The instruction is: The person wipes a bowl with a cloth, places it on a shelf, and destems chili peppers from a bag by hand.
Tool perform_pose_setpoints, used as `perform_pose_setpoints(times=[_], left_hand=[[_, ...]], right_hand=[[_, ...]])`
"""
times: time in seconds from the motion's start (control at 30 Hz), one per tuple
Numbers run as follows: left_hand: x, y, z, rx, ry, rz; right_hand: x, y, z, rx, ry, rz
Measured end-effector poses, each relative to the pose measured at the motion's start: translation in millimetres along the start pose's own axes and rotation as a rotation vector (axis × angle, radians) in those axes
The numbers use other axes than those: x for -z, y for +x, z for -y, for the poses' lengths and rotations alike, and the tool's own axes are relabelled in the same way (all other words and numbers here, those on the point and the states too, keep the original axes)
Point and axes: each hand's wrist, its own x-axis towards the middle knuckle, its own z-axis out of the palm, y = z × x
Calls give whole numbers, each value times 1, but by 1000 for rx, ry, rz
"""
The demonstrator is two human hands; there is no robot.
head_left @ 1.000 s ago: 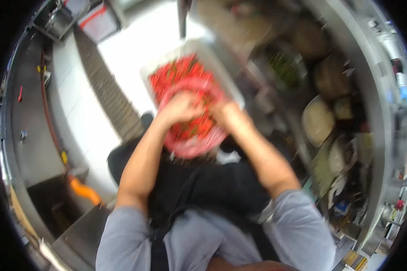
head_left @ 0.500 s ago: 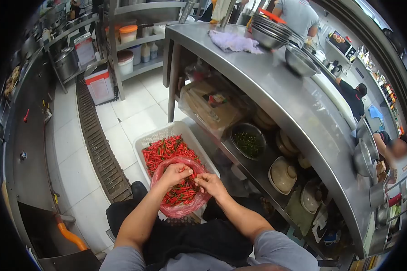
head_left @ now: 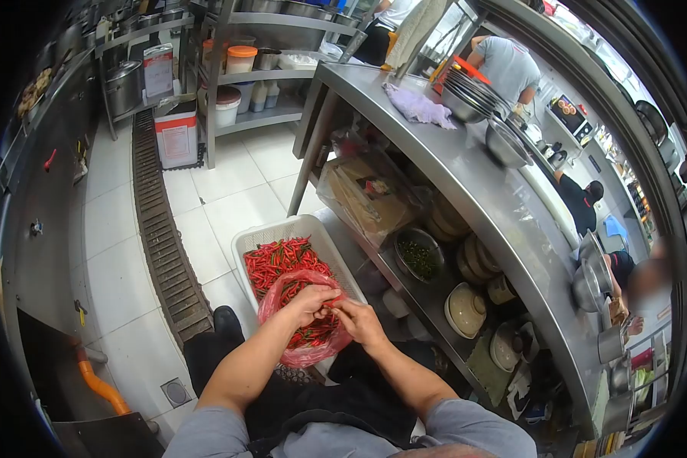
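Observation:
A white basket (head_left: 246, 243) of red chillies (head_left: 286, 258) stands on the floor before me. At its near end lies an open pink plastic bag (head_left: 271, 307) with more red and green chillies inside. My left hand (head_left: 311, 303) is over the bag, its fingers pinched on a red chilli. Close against it, my right hand (head_left: 358, 320) is closed at the fingertips around something red, apparently the same chilli. The fingertips partly cover it.
A steel counter (head_left: 466, 164) curves along the right, with bowls (head_left: 507, 143) and a purple cloth (head_left: 417, 105) on top. Its lower shelf holds a bowl of green chillies (head_left: 418, 256). A floor drain (head_left: 164, 244) runs at left. Other people (head_left: 509, 67) stand beyond the counter.
The view has shifted, so the counter and shelves sit lower in the picture. My hands remain together over the bag, with their fingertips slightly moved.

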Motion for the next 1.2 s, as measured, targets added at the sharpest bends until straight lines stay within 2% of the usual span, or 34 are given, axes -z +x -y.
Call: perform_pose_setpoints(times=[0.03, 0.07, 0.13, 0.17, 0.23, 0.3, 0.37, 0.4, 0.43, 0.5, 0.57, 0.63, 0.7, 0.73, 0.8, 0.9, 0.93, 1.0, 1.07, 1.13, 1.17, 1.2], left_hand=[[4, 1, 2, -5, 0, 3], [8, 1, 2, -37, -57, 13], [14, 0, 1, -73, -116, 24], [14, -2, -3, -113, -182, 15], [15, -9, -12, -153, -252, 3], [13, -17, -22, -180, -292, 86], [9, -18, -22, -151, -276, 66], [7, -20, -22, -148, -124, 68], [4, -22, -22, -145, 28, 70], [-6, -25, -21, -152, 90, 65], [-6, -21, -16, -163, 213, 5], [-3, -17, -12, -177, 199, -2], [1, -13, -10, -124, 98, 16], [5, -12, -9, -121, 100, 16], [9, -14, -12, -44, 52, 125], [0, -31, -26, 29, 166, 74], [4, -28, -24, -23, 147, 69], [-3, -29, -28, -121, 51, -102], [4, -25, -31, -249, -1, -129], [3, -38, -45, -291, -62, -98], [8, -36, -44, -318, -69, -89], [10, -38, -47, -345, -80, -70]], right_hand=[[-2, 3, 3, 124, -42, -1], [-2, 5, 5, 129, -46, -1], [-1, 9, 11, -33, 108, 23], [0, 10, 15, -31, 108, 27], [2, 9, 21, -299, 255, -52], [-1, 6, 11, -358, 321, -71], [0, 3, 5, -500, 368, -82], [-2, 1, 2, -514, 292, -92], [-2, 0, -1, -514, 291, -91], [-3, -5, -6, -407, 30, -39], [-5, -9, -10, -355, -11, -44], [-6, -11, -9, -299, -50, -51], [0, -6, 8, -150, -98, -65], [1, -5, 11, -152, -97, -66], [3, -6, 15, -120, -81, 17], [8, -8, 17, -21, -156, 119], [7, -10, 12, 0, -149, 150], [13, -12, 14, 56, -170, 137], [41, -3, 22, -52, -186, 117], [73, 13, 16, -3, -214, -229], [91, 22, 25, -212, -120, -336], [109, 33, 30, -288, -78, -443]])
